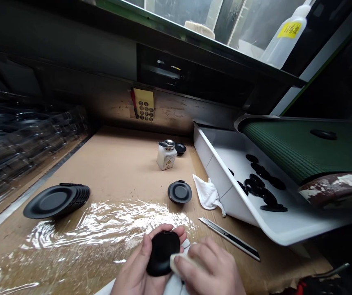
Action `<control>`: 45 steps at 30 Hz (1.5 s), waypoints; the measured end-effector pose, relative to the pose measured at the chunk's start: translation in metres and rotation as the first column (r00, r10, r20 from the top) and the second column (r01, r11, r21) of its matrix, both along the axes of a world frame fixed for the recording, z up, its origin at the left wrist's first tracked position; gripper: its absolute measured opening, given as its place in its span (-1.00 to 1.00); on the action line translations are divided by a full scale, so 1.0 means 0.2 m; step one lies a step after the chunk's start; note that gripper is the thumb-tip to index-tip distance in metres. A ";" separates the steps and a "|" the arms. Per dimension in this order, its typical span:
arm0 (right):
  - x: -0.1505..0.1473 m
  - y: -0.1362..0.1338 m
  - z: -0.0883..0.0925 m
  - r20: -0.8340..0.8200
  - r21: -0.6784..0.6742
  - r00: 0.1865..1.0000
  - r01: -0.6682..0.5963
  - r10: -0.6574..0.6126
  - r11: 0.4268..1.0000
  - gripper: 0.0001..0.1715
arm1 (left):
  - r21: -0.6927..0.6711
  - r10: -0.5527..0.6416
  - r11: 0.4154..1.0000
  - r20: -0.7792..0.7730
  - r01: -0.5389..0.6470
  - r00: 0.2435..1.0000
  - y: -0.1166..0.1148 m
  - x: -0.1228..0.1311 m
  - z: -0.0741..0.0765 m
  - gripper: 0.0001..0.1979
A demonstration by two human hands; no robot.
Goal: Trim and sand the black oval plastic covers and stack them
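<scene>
Left hand cradles black disc at six o'clock

Its fingers curl behind the disc; the right hand pinches a pale cloth at the rim. From the disc, a utility knife lies toward three o'clock, stacked black dishes toward ten.

The near part of the brown table shines. A dull metal wall stands far back. A green belt is on the right.

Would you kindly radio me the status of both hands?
Left hand holding black disc. Right hand gripping pale cloth at its edge. Utility knife lying close to right hand.
</scene>
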State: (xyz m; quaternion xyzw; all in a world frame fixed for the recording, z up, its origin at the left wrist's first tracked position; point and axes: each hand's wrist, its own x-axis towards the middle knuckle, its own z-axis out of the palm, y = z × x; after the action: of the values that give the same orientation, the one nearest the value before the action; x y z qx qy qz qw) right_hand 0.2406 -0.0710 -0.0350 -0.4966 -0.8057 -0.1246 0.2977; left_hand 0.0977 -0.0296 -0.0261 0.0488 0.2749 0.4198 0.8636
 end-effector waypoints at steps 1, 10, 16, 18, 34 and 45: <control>0.03 0.03 0.03 -0.010 -0.018 1.000 -0.016 0.016 1.000 -0.73 | 0.011 -0.002 1.000 -0.001 0.002 1.000 0.00 0.00 0.00 -0.64; 0.01 0.02 0.01 -0.095 -0.075 0.994 -0.053 0.046 0.996 -0.74 | -0.031 0.015 0.999 -0.029 -0.016 0.999 0.00 0.00 0.02 -0.67; 0.01 0.02 0.02 -0.081 -0.029 0.996 -0.032 0.030 0.999 -0.74 | -0.014 0.021 1.000 -0.058 -0.022 0.998 0.00 0.02 0.03 -0.70; 0.03 0.08 0.07 -0.088 -0.039 0.996 0.000 -0.003 0.999 -0.74 | 0.000 0.015 1.000 -0.083 -0.015 0.996 -0.01 0.02 0.05 -0.72; 0.02 0.07 0.10 -0.103 -0.067 0.995 0.006 -0.013 0.998 -0.78 | 0.004 -0.026 1.000 -0.068 0.026 0.997 -0.01 0.01 0.04 -0.70; 0.02 0.06 0.07 -0.155 -0.085 0.987 0.026 -0.039 0.996 -0.76 | 0.028 -0.014 0.999 -0.082 0.017 0.997 -0.01 0.01 0.04 -0.72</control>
State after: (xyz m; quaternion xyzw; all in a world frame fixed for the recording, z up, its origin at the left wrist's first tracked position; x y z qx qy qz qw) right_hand 0.2439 -0.0589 -0.0201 -0.5299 -0.7761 -0.0567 0.3372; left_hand 0.1004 -0.0312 -0.0176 0.0804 0.3036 0.4146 0.8541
